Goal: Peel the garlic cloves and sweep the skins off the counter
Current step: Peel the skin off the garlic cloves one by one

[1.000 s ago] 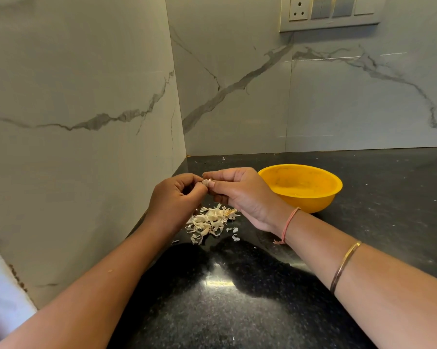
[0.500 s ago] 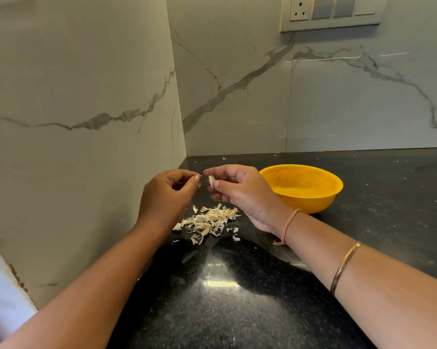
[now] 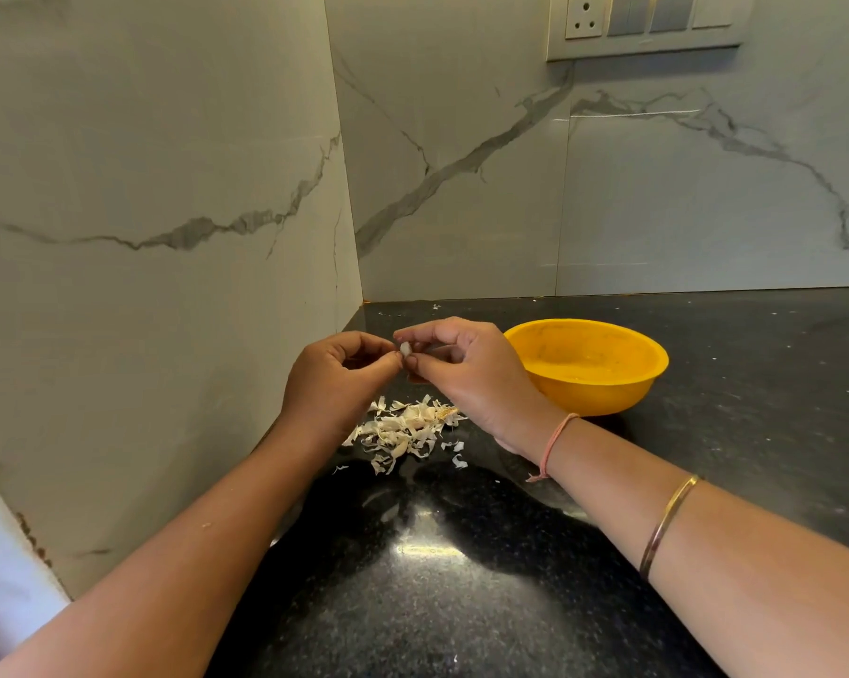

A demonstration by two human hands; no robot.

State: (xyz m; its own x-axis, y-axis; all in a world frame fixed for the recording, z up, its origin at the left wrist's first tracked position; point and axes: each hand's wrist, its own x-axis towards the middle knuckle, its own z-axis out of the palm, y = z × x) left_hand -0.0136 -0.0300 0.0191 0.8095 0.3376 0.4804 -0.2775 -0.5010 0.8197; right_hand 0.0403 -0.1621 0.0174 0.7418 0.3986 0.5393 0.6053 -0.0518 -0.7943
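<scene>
Garlic clove (image 3: 404,348): small, pale, held in the air above the desk (image 3: 461,604) at the meeting point of both hands, not resting on anything. Right hand (image 3: 466,379) pinches it between thumb and forefinger, the other fingers loosely curled behind. Left hand (image 3: 336,384) comes in from 9 o'clock, fingers curled, thumb and fingertip closed on the clove's near end. I cannot tell whether they have loose skin or the clove body. Judgement on handling: very light, firm core, papery brittle skin that tears instead of lifting whole. A bared clove is likely tacky or slick, so hold it by the sides and pick at the tip or root end with a nail. Too hard a pinch would bruise it; too light and it may drop. Skins (image 3: 405,430): a loose heap of dry white flakes on the desk at 6 o'clock from the hands, with a few strays just beside it at 5 o'clock and specks far back near 12 o'clock. They should scatter on any draught, so the sweep will need a flat, slow hand. Yellow bowl (image 3: 603,398): at 3 o'clock, just beside the right hand; its contents are not readable. Desk: dark, polished, speckled stone with glare at 6 o'clock, so it is probably slippery and flakes should slide easily. Room: a corner of white veined wall tiles (image 3: 168,188), with a switch plate (image 3: 642,22) high at 1 o'clock.
</scene>
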